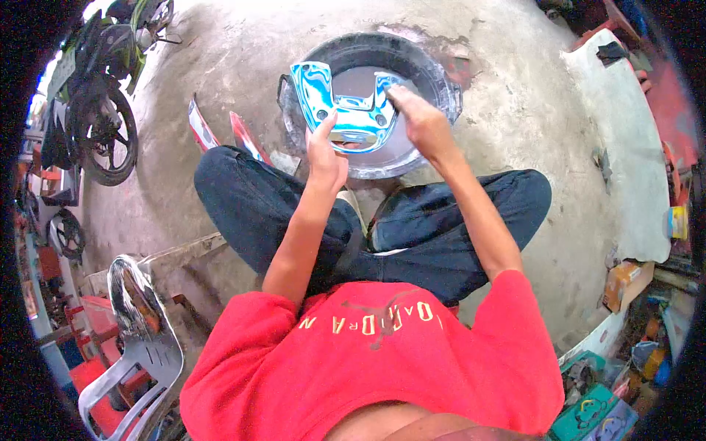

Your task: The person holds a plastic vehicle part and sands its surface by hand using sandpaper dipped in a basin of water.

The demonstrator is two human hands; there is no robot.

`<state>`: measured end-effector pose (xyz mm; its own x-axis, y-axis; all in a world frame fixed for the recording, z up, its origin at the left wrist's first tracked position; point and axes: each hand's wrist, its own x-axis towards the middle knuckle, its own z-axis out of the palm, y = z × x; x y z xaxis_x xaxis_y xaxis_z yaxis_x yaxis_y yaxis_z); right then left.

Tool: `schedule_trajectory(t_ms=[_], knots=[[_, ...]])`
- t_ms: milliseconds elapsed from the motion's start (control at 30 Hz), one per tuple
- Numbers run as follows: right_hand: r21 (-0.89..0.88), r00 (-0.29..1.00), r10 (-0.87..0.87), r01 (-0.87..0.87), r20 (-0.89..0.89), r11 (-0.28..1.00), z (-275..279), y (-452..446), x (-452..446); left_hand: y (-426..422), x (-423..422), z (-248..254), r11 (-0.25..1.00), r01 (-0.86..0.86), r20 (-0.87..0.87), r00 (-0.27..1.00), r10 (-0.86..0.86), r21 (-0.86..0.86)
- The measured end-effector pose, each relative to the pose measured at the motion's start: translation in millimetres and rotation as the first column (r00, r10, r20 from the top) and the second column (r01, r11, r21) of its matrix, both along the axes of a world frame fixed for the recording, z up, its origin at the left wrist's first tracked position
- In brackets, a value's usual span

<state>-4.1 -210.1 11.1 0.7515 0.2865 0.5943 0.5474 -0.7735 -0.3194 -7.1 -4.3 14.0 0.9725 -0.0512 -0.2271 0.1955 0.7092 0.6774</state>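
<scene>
A U-shaped panel (316, 90), glossy with a blue-and-white swirled pattern, is held tilted over a round black tub (301, 53). It looks like a piece of motorcycle bodywork, with two dark round holes. My left hand (326, 156) grips its lower left edge, thumb on the front face and the other fingers mostly behind. At the upper right prong, my right hand (425, 125) is closed on the edge. Whether a small sanding piece is also under those fingers is hidden. Greyish, cloudy water (359, 79) shows in the tub behind the panel.
Two red-and-white body panels (246, 137) lie left of the tub, near my knee. A motorcycle (103, 110) stands at upper left. A grey plastic chair (140, 360) is at lower left. A cardboard box (627, 285) and teal boxes (585, 411) are on the right.
</scene>
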Motion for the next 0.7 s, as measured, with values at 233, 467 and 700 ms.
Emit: schedule_trajectory(t_ms=[233,467,700], knots=[[0.017,0.998,0.065,-0.064,-0.017,0.998,1,16,-15,1,3,-3,1.000,-0.016,-0.022,1.000,0.017,0.009],[0.023,0.985,0.171,-0.172,0.004,0.985,13,40,-38,0,10,-8,0.999,-0.031,-0.037,0.999,0.030,-0.019],[0.079,0.994,0.111,-0.109,-0.017,0.991,8,29,-28,1,5,-4,0.999,0.019,-0.022,1.000,-0.020,-0.037]])
